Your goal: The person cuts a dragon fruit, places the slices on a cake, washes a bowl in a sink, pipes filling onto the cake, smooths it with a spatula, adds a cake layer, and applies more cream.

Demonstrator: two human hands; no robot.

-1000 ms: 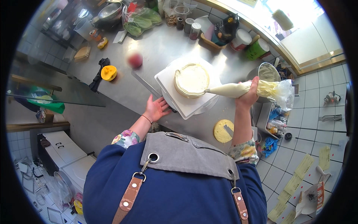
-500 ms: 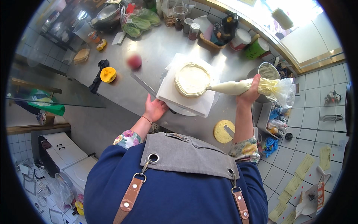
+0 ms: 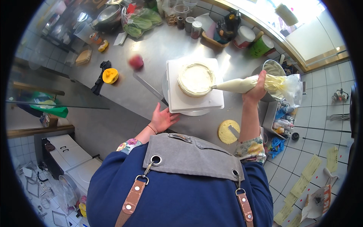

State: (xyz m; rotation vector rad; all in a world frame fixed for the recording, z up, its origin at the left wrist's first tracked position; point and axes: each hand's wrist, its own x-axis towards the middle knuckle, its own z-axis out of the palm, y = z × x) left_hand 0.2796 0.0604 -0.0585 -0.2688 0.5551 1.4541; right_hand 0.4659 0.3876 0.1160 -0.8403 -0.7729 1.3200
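Note:
A round cake (image 3: 196, 78) coated in pale cream stands on a square white board (image 3: 206, 102), which rests on a round turntable (image 3: 194, 113). My right hand (image 3: 257, 89) is wrapped round a piping bag (image 3: 236, 85) full of cream. The bag's metal tip is at the cake's right edge, and its gathered clear end sticks out beyond my hand. My left hand (image 3: 164, 118) lies palm up with fingers spread, its fingertips at the board's near left corner. A long knife (image 3: 149, 87) lies on the steel table just left of the board.
A round sponge layer (image 3: 228, 131) with a small blade on it lies near my right forearm. A metal pot (image 3: 274, 69) stands at the right. A red fruit (image 3: 136, 61), a yellow object (image 3: 110, 76) and bagged greens (image 3: 140, 22) sit on the steel table (image 3: 151, 45).
The white board has turned counterclockwise, so its edges now sit nearly square to me. My left hand has shifted slightly right and down. The piping tip stays at the cake's right edge.

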